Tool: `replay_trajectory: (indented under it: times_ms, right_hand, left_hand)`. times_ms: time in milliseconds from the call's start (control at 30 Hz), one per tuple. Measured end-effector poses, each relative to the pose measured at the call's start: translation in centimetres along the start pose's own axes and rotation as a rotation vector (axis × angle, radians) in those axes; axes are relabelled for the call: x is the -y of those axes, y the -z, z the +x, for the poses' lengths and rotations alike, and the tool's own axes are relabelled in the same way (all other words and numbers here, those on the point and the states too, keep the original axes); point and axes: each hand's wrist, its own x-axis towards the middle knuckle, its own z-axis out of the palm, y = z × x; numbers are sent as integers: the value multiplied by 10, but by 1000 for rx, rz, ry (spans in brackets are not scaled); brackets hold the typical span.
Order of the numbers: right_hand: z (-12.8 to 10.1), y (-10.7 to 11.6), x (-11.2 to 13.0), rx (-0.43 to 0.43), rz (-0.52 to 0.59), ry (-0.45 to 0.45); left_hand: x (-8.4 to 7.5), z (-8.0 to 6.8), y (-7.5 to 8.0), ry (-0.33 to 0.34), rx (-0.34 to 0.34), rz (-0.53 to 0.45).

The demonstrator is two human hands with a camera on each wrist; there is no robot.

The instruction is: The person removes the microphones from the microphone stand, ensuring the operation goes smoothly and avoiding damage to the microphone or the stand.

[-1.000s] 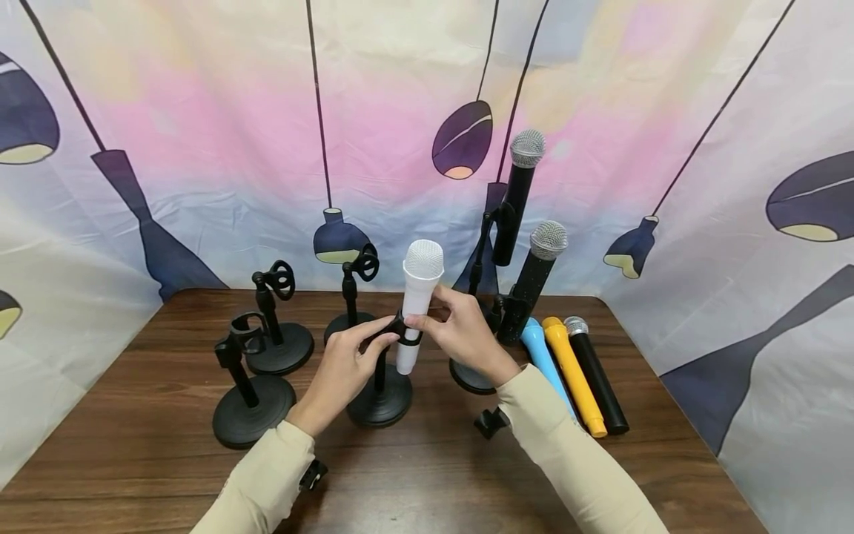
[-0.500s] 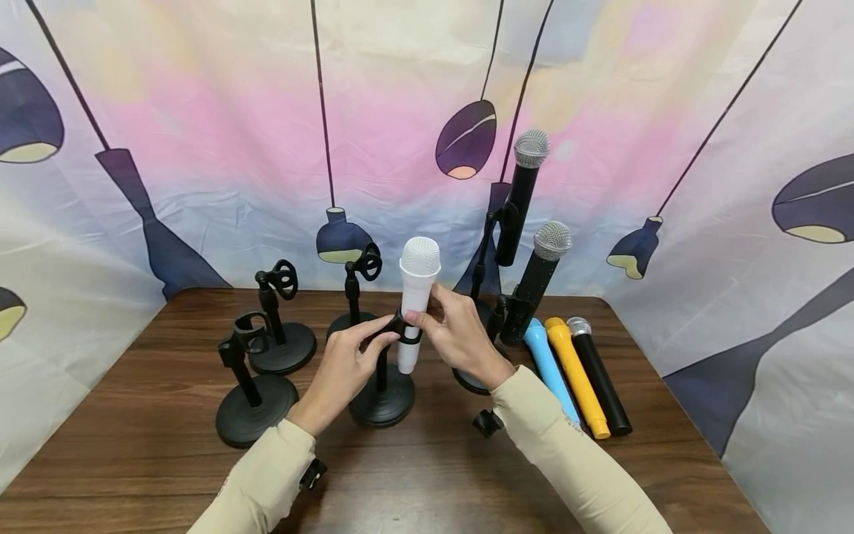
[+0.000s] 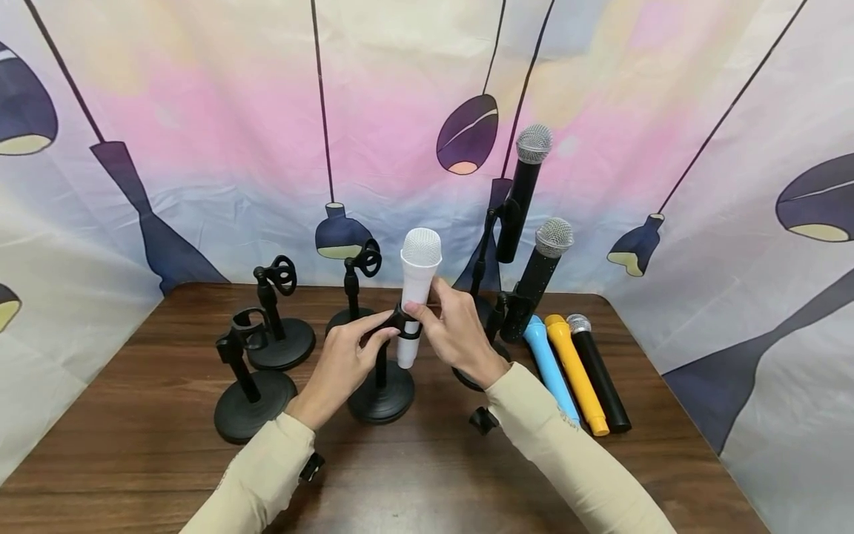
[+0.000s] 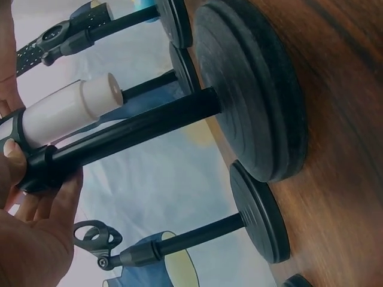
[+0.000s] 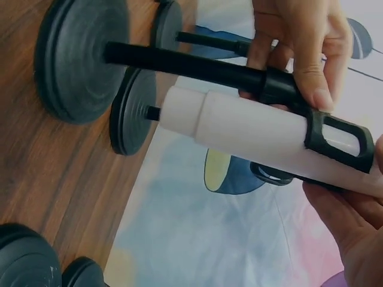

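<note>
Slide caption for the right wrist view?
White microphone through the clip of a black stand, left hand gripping the stand, right hand holding the microphone.

no legible text, label, brand, number or sign

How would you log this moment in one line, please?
left hand: grips stand at clip | right hand: holds white microphone | white microphone: through clip, head up | blue microphone, yellow microphone: lying on table

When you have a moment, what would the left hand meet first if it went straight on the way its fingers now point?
Most likely the white microphone, sitting in the black clip that the left hand pinches, though the exact depth along that line is hard to judge.
</note>
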Motion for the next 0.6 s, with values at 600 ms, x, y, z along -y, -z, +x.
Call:
replay_trajectory:
  times_ms: [600]
  right_hand:
    - [6, 8, 0, 53, 8, -39]
  left_hand:
    - [-2, 2, 2, 8, 16, -9]
